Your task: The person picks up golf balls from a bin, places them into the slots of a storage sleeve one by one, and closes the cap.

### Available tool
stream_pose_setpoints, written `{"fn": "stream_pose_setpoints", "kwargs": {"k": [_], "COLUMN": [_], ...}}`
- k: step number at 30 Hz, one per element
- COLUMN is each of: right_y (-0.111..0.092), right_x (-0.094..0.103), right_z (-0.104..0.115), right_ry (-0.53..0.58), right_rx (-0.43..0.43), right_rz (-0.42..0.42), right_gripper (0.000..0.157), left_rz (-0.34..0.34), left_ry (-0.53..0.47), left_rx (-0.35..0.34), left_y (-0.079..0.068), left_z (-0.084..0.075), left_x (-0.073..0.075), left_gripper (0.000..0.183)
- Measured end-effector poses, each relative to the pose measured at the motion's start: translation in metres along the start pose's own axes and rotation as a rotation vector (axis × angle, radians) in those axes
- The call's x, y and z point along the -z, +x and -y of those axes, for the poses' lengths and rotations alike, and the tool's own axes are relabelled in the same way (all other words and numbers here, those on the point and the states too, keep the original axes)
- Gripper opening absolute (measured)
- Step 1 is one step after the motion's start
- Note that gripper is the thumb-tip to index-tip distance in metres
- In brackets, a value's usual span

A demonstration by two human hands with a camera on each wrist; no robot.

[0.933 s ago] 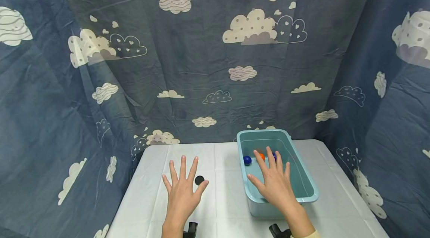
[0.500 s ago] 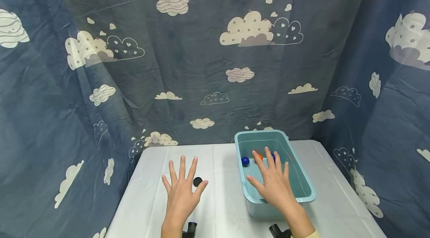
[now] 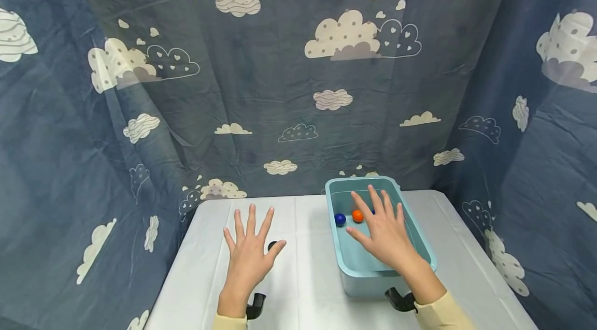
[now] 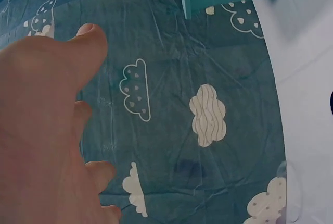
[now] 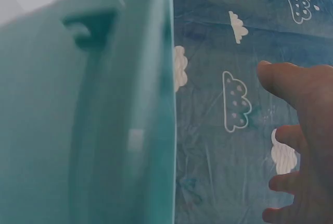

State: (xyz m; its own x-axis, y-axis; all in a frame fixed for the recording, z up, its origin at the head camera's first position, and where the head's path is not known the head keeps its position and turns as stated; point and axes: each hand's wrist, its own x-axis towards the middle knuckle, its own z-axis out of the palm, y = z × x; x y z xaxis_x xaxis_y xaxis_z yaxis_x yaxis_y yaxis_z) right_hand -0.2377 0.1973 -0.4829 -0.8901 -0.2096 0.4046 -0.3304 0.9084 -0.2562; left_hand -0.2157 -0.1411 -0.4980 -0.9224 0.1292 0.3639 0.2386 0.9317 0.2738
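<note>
My left hand [image 3: 247, 257] hovers over the left part of the white table, fingers spread and holding nothing. Beside its thumb, a black round object [image 3: 272, 245] shows partly on the cloth. My right hand [image 3: 384, 234] is held over the light-blue plastic bin [image 3: 347, 271], its fingers straight and apart. Inside the bin, a dark blue ball [image 3: 340, 219] and an orange ball [image 3: 357, 216] lie toward the left. Another blue ball [image 3: 373, 211] is mostly hidden behind the right fingers. In the right wrist view, the bin's wall [image 5: 52, 120] fills the left half.
The white-covered table [image 3: 308, 252] ends at a dark blue cloud-print curtain [image 3: 261, 86], which hangs behind it and along both sides. A black strap mount [image 3: 255, 305] sits at the left wrist, and a similar mount [image 3: 400, 299] at the right.
Both hands have risen a little in the head view, with more sleeve showing. The right hand has shifted slightly right, uncovering the orange ball. The left thumb covers more of the black object.
</note>
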Motion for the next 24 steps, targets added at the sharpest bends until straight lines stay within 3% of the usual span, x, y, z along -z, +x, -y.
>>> {"fn": "stream_pose_setpoints", "kwargs": {"k": [4, 13, 18, 24], "right_y": [0.01, 0.046, 0.072, 0.093], "right_x": [0.004, 0.014, 0.004, -0.019], "right_z": [-0.004, -0.015, -0.031, -0.057], "right_ry": [-0.003, -0.006, 0.009, 0.072], "right_rx": [0.003, 0.073, 0.078, 0.014], "right_rz": [0.027, 0.097, 0.161, 0.269], "right_gripper": [0.089, 0.086, 0.085, 0.082], "left_rz": [-0.021, 0.019, 0.018, 0.03], "left_ry": [0.003, -0.095, -0.15, -0.232], "left_rx": [-0.022, -0.06, -0.064, -0.046], "left_y": [0.005, 0.017, 0.021, 0.024], "left_z": [0.01, 0.025, 0.038, 0.05], "left_x": [0.002, -0.001, -0.007, -0.023], "left_gripper": [0.082, 0.08, 0.08, 0.081]}}
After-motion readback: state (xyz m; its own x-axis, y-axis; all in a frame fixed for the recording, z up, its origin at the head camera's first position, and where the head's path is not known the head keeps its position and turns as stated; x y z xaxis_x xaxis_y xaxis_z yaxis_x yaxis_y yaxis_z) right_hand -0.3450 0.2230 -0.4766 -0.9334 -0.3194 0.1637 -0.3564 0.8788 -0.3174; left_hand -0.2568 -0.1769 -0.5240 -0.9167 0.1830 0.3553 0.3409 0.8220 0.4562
